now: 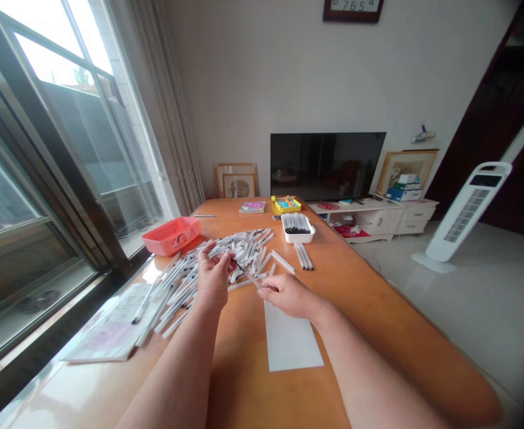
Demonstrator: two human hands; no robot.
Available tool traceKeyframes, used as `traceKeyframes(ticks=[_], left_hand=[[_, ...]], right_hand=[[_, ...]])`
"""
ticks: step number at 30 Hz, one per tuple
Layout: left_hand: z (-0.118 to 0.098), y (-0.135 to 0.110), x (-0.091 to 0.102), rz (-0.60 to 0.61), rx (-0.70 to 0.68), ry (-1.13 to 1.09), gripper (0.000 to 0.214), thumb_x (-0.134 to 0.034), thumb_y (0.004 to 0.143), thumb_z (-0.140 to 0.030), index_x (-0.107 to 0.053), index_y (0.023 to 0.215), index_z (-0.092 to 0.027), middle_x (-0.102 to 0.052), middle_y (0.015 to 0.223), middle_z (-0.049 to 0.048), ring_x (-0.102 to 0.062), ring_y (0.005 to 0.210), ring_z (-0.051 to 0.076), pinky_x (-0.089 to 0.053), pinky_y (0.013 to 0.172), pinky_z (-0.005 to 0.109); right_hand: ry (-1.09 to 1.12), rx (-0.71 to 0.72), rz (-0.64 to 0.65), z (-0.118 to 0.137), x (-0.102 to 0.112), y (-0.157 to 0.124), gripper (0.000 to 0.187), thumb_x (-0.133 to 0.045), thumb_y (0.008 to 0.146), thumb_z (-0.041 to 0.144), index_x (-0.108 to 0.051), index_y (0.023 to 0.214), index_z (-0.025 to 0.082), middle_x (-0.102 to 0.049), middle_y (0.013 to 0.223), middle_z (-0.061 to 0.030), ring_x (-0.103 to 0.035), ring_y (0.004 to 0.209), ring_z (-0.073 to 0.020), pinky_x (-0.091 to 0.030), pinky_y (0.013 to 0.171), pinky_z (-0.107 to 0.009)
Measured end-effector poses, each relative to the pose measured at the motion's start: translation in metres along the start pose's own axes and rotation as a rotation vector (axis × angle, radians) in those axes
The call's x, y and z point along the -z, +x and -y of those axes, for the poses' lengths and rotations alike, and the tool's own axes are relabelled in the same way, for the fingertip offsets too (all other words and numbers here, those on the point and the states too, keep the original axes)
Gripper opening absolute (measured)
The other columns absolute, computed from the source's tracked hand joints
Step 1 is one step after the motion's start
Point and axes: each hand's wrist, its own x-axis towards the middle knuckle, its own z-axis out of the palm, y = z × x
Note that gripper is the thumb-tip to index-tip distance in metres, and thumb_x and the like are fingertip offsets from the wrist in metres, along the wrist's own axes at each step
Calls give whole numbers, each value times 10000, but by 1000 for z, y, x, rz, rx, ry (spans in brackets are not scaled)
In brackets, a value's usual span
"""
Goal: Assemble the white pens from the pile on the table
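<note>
My left hand (214, 275) is raised over a big heap of white pen barrels (226, 256) on the wooden table (369, 310); its fingers pinch a thin dark pen refill (237, 266). My right hand (284, 293) is closed round a pale pen barrel (253, 278) that points toward the refill's tip. Refill and barrel meet between the two hands. A white sheet of paper (291, 341) lies under my right wrist.
A white tray (298, 228) of dark-tipped pens stands beyond the heap, with three loose pens (304, 256) beside it. A pink box (171, 235) sits at the left edge, printed papers (114, 330) lie nearer, books and a yellow box (285, 204) at the far end.
</note>
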Motion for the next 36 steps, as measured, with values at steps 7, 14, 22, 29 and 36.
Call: traceKeyframes(ticks=[7, 14, 22, 29, 36], left_hand=[[-3, -7, -7, 26, 23, 31, 585, -758, 732, -280, -442, 1221, -224, -677, 796, -1, -602, 607, 108, -487, 640, 261], [-5, -17, -13, 190, 94, 105, 390, -742, 774, -384, -577, 1061, -178, -702, 900, 51, -633, 705, 128, -512, 735, 303], [-7, -18, -13, 197, 158, 136, 390, -724, 783, -474, -644, 1021, -175, -708, 889, 63, -631, 744, 152, -497, 733, 301], [-10, -32, -21, 528, 235, 197, 321, -733, 797, -477, -694, 886, -170, -682, 846, 45, -613, 796, 160, -472, 780, 292], [-7, -23, -15, 392, 247, 63, 350, -726, 802, -494, -660, 960, -189, -701, 913, 62, -646, 857, 184, -496, 814, 328]], right_hand=[[61, 12, 5, 2, 2, -1, 288, -540, 908, 420, -535, 717, 205, -418, 619, 51, -362, 576, -112, -305, 549, -242], [51, 15, -103, -4, 3, 2, 306, -529, 918, 465, -590, 765, 207, -471, 640, 33, -409, 590, -128, -310, 551, -247], [74, 23, -167, 0, 6, 2, 329, -537, 919, 476, -600, 750, 200, -452, 621, 36, -400, 579, -126, -300, 535, -246], [149, 29, -190, 2, 6, 5, 341, -576, 902, 503, -723, 886, 195, -479, 642, 34, -406, 594, -121, -325, 550, -249], [155, -124, -429, -19, 22, 9, 327, -534, 894, 466, -708, 869, 190, -644, 737, -4, -541, 670, -149, -409, 612, -253]])
